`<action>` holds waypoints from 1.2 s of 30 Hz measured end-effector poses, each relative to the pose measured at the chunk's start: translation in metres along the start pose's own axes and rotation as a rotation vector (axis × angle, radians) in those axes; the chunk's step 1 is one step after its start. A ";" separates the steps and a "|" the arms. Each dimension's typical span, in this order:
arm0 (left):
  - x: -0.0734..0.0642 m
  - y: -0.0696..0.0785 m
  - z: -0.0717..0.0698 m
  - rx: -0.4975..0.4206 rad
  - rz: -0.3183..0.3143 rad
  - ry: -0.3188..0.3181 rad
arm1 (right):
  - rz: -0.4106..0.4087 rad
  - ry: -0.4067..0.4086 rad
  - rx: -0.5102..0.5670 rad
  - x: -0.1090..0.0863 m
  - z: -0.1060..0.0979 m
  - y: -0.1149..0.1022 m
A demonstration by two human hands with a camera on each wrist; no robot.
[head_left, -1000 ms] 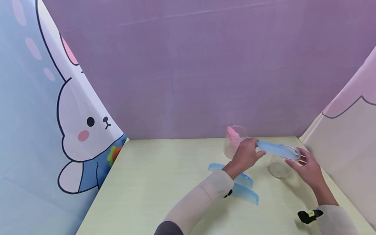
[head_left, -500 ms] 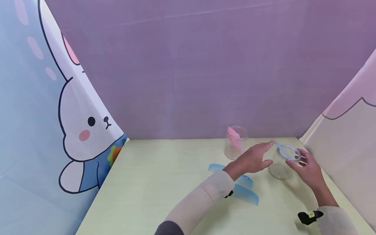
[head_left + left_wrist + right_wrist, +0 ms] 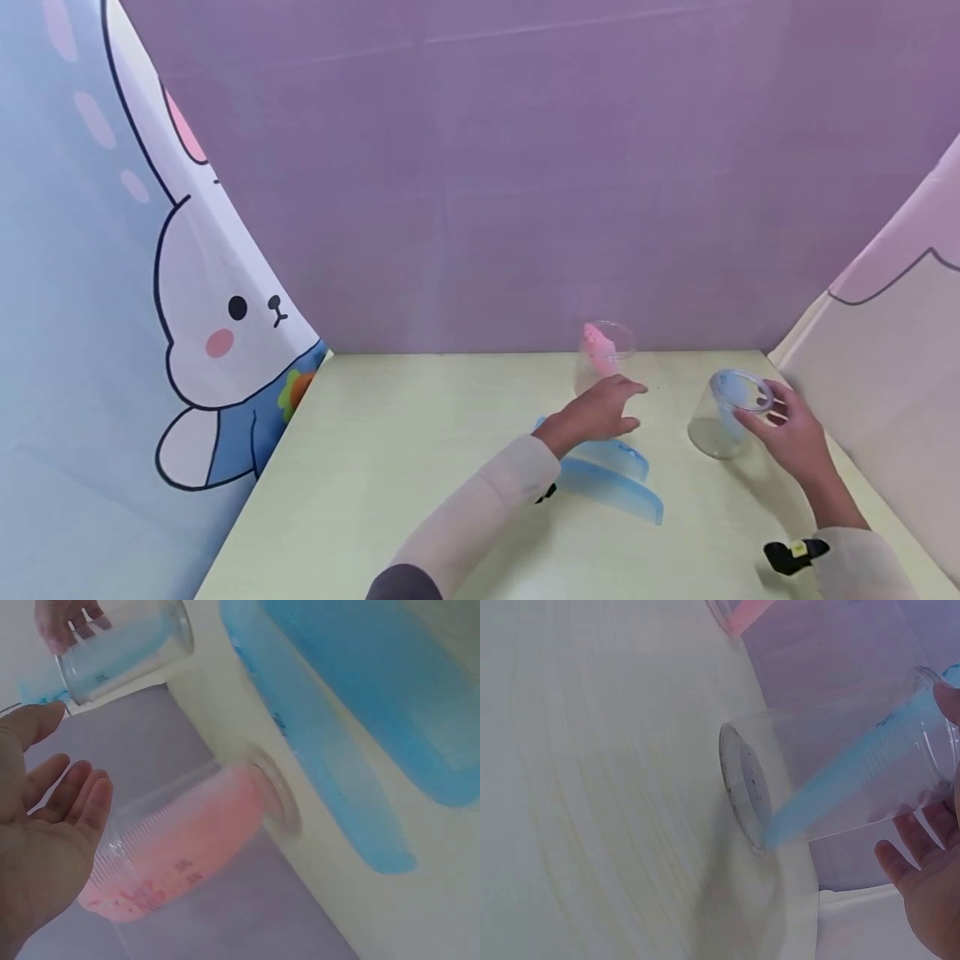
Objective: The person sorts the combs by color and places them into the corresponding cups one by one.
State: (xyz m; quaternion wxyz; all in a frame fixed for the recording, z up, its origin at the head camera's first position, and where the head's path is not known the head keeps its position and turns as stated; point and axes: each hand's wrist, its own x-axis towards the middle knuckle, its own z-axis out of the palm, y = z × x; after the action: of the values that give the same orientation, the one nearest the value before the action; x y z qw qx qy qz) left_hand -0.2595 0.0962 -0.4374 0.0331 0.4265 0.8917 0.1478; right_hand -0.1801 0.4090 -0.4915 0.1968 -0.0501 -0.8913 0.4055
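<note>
A clear plastic jar stands at the right of the table. My right hand grips its rim, thumb in front and fingers behind. Inside it a blue comb leans diagonally, its lower end at the base and its upper end at the mouth. My left hand is empty, fingers loosely spread, above the table. Below and beside it lie two blue combs, the nearer one and a farther one partly hidden by the hand. A second clear jar holding a pink comb is just beyond the left hand.
The pale yellow table meets a purple backdrop right behind the second jar. A rabbit-print cloth hangs at the left, and a pale cloth closes off the right side.
My left hand has let go of the blue comb and drawn back to the left. That comb has slid down into the jar, which my right hand keeps holding.
</note>
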 end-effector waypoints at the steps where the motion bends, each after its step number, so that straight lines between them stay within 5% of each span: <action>1: -0.002 -0.004 0.002 0.005 -0.005 -0.005 | 0.000 0.003 -0.001 0.000 0.000 0.000; 18: -0.055 -0.048 0.025 0.026 -0.142 -0.143 | 0.017 -0.003 0.004 -0.001 0.000 -0.002; 27: -0.083 -0.065 0.041 0.112 -0.077 -0.167 | 0.003 0.005 -0.003 0.000 -0.002 -0.001; 36: -0.097 -0.068 0.055 0.134 -0.082 -0.166 | 0.008 -0.002 -0.002 -0.002 0.001 -0.001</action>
State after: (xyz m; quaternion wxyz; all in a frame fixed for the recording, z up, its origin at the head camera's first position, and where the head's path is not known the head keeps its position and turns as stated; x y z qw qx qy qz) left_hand -0.2394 -0.0057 -0.5158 0.0841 0.4019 0.9104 0.0504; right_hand -0.1782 0.4072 -0.4918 0.1943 -0.0536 -0.8916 0.4056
